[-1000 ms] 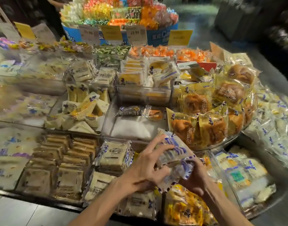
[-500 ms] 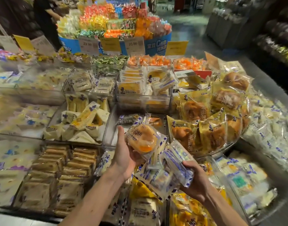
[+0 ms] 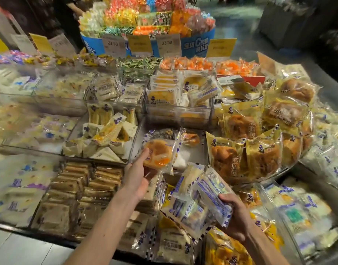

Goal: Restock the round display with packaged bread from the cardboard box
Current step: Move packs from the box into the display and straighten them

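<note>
My left hand (image 3: pixel 137 175) holds one packaged round bun (image 3: pixel 158 153) with an orange top, its thumb on the wrapper. The bun hangs over the front of a clear bin (image 3: pixel 135 136) on the display; that bin holds only two small packages (image 3: pixel 190 138) at its back. Lower right, my right hand (image 3: pixel 236 217) grips a bundle of white-and-blue wrapped bread packages (image 3: pixel 200 197) from underneath, above the front row of bins. The cardboard box is not in view.
Gold-wrapped loaves (image 3: pixel 241 155) stand in a curved tier right of the bin. Triangular sandwiches (image 3: pixel 109 134) and brown cake slices (image 3: pixel 84 180) fill the bins to the left. Price signs (image 3: pixel 166 44) and a candy tower (image 3: pixel 145 16) rise behind. A person (image 3: pixel 68 8) stands at the back left.
My left hand has come off the bundle with a single bun and carried it forward over the sparse bin. My right hand keeps the remaining packages, slightly lower and to the right.
</note>
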Available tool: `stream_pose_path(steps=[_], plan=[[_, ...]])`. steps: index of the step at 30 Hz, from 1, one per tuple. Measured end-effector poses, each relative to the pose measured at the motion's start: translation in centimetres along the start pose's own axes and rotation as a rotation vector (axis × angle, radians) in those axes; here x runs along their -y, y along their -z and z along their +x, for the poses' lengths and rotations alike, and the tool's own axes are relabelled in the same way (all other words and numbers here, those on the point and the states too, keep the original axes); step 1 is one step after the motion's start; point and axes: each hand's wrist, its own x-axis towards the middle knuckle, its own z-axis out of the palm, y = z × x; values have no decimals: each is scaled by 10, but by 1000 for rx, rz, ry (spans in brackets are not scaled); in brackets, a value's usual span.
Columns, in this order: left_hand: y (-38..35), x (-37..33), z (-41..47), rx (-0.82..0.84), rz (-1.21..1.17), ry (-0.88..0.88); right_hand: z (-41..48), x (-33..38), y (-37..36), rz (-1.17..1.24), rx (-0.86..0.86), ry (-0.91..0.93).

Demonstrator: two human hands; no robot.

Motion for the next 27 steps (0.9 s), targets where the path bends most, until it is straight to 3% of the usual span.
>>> stream_pose_path(steps=[5,14,19,21,24,27], plan=[[9,-16,77,-120,134,-97,11,-5,-16,47,-64,77],[11,21,172,-191,665,-146,29,-22,-7,115,-152,127],[12,29,180,-195,1651,-498,33,-28,9,94,-190,106],[8,31,173,-178,1910,-684,34,-28,12,99,-187,98],[-6,36,159,-47,1760,-829,34,-25,16,103,-191,101],[-31,36,126,247,1365,-631,34,-21,15,80,-187,100]])
